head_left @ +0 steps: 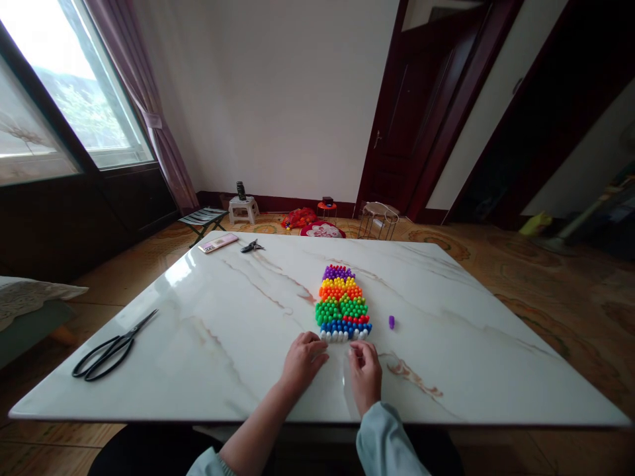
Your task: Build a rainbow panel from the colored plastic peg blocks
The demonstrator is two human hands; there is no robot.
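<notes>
A block of coloured pegs [342,303] stands on the white marble table [208,330], banded purple, yellow, orange, green, red, blue and white from far to near. My left hand [302,361] rests on the table just in front of the white row, fingers curled loosely and touching its near edge. My right hand [366,371] lies beside it with fingers pinched together near the white pegs; what they hold, if anything, is too small to make out. A single purple peg [391,322] lies loose to the right of the block.
Black scissors [112,348] lie near the table's left front edge. A pink phone [218,242] and a small dark tool [251,246] sit at the far left. Stools, a folding chair and red items stand on the floor beyond, by a dark door.
</notes>
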